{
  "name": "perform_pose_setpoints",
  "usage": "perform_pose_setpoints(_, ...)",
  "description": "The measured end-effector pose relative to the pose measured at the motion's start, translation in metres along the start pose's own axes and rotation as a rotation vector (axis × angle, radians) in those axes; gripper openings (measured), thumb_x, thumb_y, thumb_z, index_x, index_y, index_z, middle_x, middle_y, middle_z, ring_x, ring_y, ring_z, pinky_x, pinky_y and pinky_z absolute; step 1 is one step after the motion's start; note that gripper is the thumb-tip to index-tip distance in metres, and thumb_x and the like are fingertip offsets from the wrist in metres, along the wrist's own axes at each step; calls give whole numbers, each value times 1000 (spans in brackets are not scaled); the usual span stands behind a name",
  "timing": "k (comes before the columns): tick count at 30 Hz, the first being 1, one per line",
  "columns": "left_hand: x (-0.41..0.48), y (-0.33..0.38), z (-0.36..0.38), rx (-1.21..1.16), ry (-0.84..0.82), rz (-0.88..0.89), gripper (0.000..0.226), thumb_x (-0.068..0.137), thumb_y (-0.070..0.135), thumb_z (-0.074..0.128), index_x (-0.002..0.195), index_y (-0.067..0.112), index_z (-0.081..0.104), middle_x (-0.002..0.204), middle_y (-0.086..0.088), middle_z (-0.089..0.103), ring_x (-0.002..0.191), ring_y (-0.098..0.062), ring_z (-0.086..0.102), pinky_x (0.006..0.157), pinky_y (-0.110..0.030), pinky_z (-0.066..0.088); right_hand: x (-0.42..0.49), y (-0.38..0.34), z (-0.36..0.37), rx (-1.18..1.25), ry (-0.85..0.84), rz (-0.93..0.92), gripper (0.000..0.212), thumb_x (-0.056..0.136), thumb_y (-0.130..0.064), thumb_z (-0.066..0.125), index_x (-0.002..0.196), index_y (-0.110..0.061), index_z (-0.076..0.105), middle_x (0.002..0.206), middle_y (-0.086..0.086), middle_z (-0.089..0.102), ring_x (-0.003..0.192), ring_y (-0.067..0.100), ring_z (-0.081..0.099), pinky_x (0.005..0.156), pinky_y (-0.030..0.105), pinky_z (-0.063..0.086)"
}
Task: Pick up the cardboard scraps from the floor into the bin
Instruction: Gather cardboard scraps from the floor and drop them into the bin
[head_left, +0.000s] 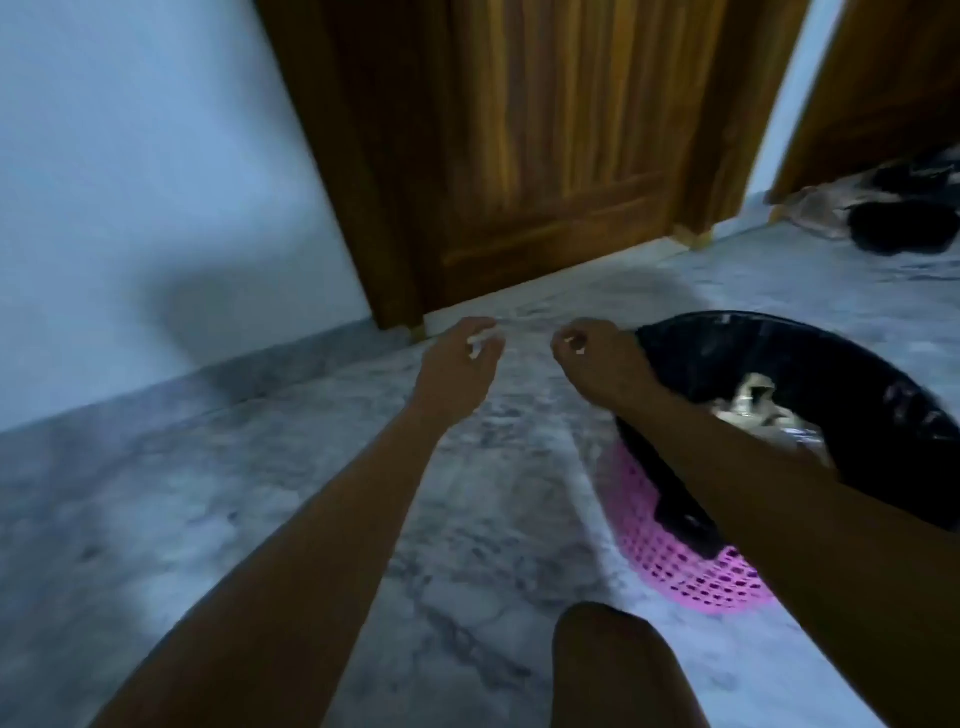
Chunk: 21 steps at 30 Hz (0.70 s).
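Note:
A pink mesh bin (691, 566) lined with a black bag (883, 415) stands on the marble floor at the right, with pale cardboard scraps (753, 402) lying inside. My left hand (462, 358) hovers over the floor in front of the door, fingers curled, with a small whitish bit at its fingertips. My right hand (592, 353) is just left of the bin's rim, its fingers pinched on a small whitish scrap. The view is blurred, so the bits are hard to make out.
A closed wooden door (545, 156) stands straight ahead, with a pale wall (130, 208) at the left. Dark shoes and a bag (893, 218) lie at the far right near another door. My knee (618, 670) shows at the bottom.

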<state>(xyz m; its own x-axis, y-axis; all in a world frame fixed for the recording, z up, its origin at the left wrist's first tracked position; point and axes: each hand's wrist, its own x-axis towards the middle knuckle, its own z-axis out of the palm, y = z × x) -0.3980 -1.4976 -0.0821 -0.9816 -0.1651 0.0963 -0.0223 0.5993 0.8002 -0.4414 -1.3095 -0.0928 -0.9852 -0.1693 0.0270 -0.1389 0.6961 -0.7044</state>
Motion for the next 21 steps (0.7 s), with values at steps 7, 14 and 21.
perform_pose_setpoints(7, -159, -126, -206, 222, 379, -430, 38, 94, 43, 55, 127, 25, 59, 127, 1, 62, 111, -16, 62, 91, -21, 39, -50, -194, 207, -81, -486, -430, 36, 85, -53, 56, 112, -32, 66, 117, -1, 70, 107, 24, 64, 95, 42, 53)
perform_pose_setpoints(14, -431, -177, -309, 195, 662, -915, 40, 93, 45, 57, 126, 22, 61, 128, -5, 61, 114, -23, 60, 84, -27, 46, -239, -307, 326, -126, -987, -872, 33, 89, -49, 59, 117, -32, 66, 114, 1, 70, 109, 25, 63, 97, 44, 51)
perform_pose_setpoints(21, -636, -186, -262, 108, 832, -1205, 31, 90, 43, 62, 117, 26, 64, 122, -1, 64, 112, -24, 63, 92, -32, 49, -417, -319, 376, -300, -1314, -1061, 33, 90, -46, 62, 120, -33, 65, 117, 0, 67, 104, 27, 64, 95, 43, 52)
